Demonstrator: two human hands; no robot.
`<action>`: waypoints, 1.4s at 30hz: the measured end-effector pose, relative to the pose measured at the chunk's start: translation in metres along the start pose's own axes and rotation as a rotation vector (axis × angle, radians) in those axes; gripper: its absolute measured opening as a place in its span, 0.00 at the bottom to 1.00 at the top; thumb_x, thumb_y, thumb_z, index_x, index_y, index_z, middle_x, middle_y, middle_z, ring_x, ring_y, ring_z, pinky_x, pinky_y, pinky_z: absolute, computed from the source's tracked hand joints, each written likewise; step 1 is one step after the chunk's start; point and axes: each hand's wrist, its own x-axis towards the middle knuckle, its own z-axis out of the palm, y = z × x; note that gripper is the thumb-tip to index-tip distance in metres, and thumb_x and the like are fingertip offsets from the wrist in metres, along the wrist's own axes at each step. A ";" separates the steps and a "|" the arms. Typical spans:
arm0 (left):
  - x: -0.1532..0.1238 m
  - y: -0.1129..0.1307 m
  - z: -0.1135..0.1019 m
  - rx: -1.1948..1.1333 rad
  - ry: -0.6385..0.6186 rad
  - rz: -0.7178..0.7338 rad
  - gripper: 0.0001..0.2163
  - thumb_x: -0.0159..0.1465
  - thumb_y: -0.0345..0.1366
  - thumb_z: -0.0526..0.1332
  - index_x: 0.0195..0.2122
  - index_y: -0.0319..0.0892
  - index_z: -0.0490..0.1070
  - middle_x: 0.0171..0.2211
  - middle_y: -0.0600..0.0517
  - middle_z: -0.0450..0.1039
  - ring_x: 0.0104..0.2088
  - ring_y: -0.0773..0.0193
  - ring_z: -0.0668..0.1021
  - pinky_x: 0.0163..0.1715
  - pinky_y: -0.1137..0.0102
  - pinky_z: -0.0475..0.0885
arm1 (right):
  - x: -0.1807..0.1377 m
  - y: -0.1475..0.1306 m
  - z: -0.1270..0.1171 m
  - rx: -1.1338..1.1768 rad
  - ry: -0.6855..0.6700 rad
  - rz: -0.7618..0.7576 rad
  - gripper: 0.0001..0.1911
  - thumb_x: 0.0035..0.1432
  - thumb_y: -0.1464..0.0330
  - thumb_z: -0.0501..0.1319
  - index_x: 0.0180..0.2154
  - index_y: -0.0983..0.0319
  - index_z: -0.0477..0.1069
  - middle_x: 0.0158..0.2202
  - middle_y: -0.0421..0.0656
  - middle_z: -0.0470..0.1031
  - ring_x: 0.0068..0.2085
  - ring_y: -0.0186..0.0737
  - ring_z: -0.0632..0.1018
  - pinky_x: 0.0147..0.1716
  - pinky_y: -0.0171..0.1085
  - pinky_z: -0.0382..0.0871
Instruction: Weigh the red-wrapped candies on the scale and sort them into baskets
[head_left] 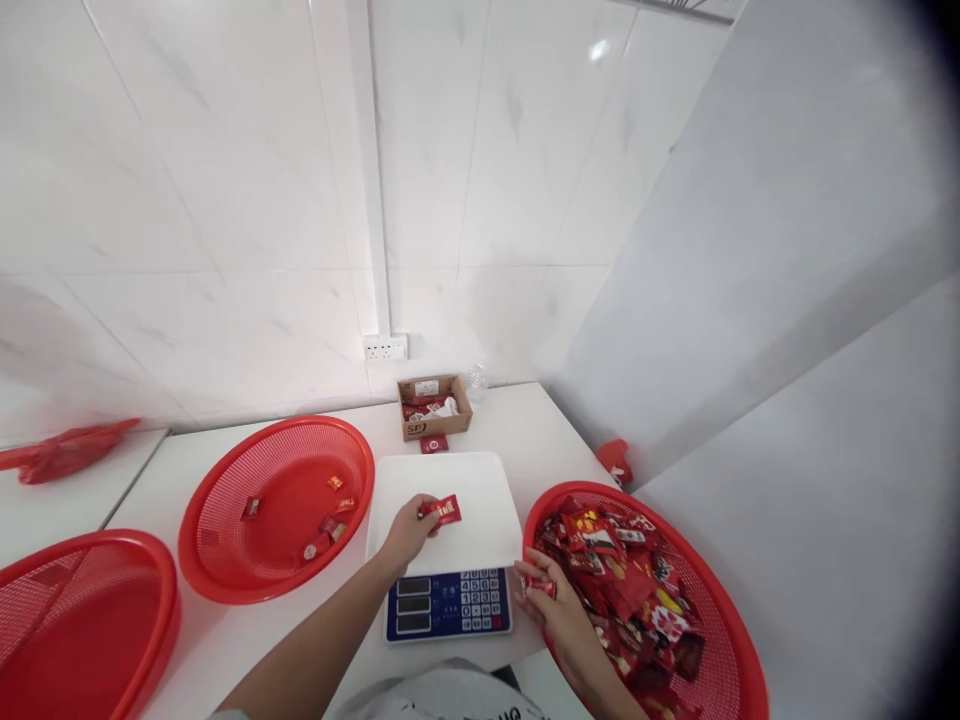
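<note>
My left hand (409,530) pinches a small red packet (442,511) just above the white pan of a digital scale (480,495). My right hand (551,605) is closed on another small red packet (541,587) at the left rim of a red basket (739,640) heaped with several red snack packets. The scale's blue keypad panel (448,604) lies between my two hands.
A red basket (217,520) holding a few packets sits left of the scale, and another red basket (90,620) is at the far left. A cardboard box (433,405) and a loose red packet (434,444) stand behind the scale by the tiled wall. A red bag (64,452) lies far left.
</note>
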 end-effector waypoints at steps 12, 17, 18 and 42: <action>-0.002 -0.021 -0.008 1.128 0.042 0.374 0.18 0.62 0.35 0.52 0.53 0.47 0.64 0.56 0.47 0.61 0.56 0.51 0.61 0.52 0.58 0.58 | 0.009 0.008 -0.059 -0.742 0.092 -0.158 0.21 0.50 0.65 0.55 0.48 0.58 0.66 0.50 0.44 0.71 0.51 0.42 0.71 0.54 0.45 0.60; 0.005 -0.010 -0.005 1.167 0.006 0.313 0.19 0.63 0.39 0.50 0.55 0.45 0.62 0.47 0.45 0.67 0.47 0.53 0.67 0.45 0.61 0.63 | 0.032 0.044 -0.067 -0.960 0.098 -0.114 0.25 0.49 0.71 0.55 0.52 0.65 0.64 0.54 0.51 0.67 0.56 0.46 0.67 0.56 0.45 0.57; 0.005 -0.007 -0.004 1.161 0.007 0.292 0.19 0.63 0.40 0.50 0.55 0.45 0.62 0.46 0.44 0.67 0.46 0.53 0.68 0.44 0.61 0.63 | 0.035 0.049 -0.067 -0.983 0.109 -0.121 0.26 0.49 0.72 0.55 0.53 0.66 0.63 0.55 0.52 0.65 0.57 0.46 0.65 0.57 0.45 0.55; -0.061 -0.022 -0.008 0.566 -0.196 0.212 0.13 0.60 0.39 0.52 0.42 0.42 0.70 0.39 0.50 0.73 0.39 0.61 0.73 0.41 0.66 0.69 | 0.025 0.022 -0.074 -0.814 0.257 -0.161 0.15 0.53 0.61 0.53 0.39 0.63 0.70 0.38 0.46 0.76 0.38 0.43 0.75 0.42 0.40 0.66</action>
